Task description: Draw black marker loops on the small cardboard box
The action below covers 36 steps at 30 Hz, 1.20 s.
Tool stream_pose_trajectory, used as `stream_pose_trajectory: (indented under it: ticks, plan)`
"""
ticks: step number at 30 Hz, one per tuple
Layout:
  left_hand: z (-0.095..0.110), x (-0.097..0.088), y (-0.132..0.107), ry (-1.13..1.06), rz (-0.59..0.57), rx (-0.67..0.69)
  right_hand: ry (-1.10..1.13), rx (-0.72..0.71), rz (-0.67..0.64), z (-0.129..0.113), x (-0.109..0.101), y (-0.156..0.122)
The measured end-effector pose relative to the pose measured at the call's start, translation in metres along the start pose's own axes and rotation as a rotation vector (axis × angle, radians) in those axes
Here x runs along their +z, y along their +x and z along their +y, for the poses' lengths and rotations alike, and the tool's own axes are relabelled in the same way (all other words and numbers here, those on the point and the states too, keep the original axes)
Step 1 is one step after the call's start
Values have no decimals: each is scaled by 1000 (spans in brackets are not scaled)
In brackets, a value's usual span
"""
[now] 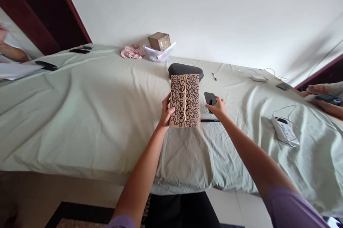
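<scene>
My left hand point(166, 112) grips the left edge of a cardboard box point(192, 101), thumb across its face. Black hand-drawn loops cover the cardboard, and a pale seam runs down its middle. To the right, my right hand point(218, 106) has its fingers and thumb closed on the edges of a dark smartphone point(209, 98). Just below the phone lies a black pen point(206, 120), one end close to the box. Behind the top of the box is a dark grey rounded case point(184, 68), partly hidden.
A marker point(214, 76) lies at the back right. By the wall are a plastic basin point(158, 55) with a small carton point(159, 40) and a pink cloth point(132, 51). A white corded device point(285, 131) sits right. Other people's hands show at both sides.
</scene>
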<state>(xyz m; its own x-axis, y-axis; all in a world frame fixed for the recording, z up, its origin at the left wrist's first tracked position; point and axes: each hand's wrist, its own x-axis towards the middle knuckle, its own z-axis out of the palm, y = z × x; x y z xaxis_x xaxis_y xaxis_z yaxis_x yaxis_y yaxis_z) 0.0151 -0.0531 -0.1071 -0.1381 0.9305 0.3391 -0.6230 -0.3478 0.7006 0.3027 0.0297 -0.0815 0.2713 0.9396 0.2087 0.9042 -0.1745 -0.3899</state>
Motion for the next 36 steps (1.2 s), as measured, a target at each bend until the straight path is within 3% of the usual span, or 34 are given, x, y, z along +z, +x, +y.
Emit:
stream_pose_trajectory:
  ticks: [3, 6, 12, 16, 22, 28, 36]
  plan:
    - [2, -1, 2, -29, 8, -6, -23, -16, -29, -11, 25, 19]
    - [4, -1, 2, -49, 22, -24, -43, -27, -37, -8, 37, 22]
    - [4, -2, 1, -27, -7, -36, -132, -167, -132, 15, 35, 19]
    - [3, 1, -1, 101, -72, 13, -125, -236, -162, 32, 31, 15]
    - [2, 3, -7, 163, -180, -6, 54, -270, 32, 41, 33, 9]
    - [4, 4, -7, 157, -144, 5, 212, -345, 226, 40, 24, 3]
    - [7, 6, -7, 120, -124, -12, 96, -452, 329, 31, 10, -16]
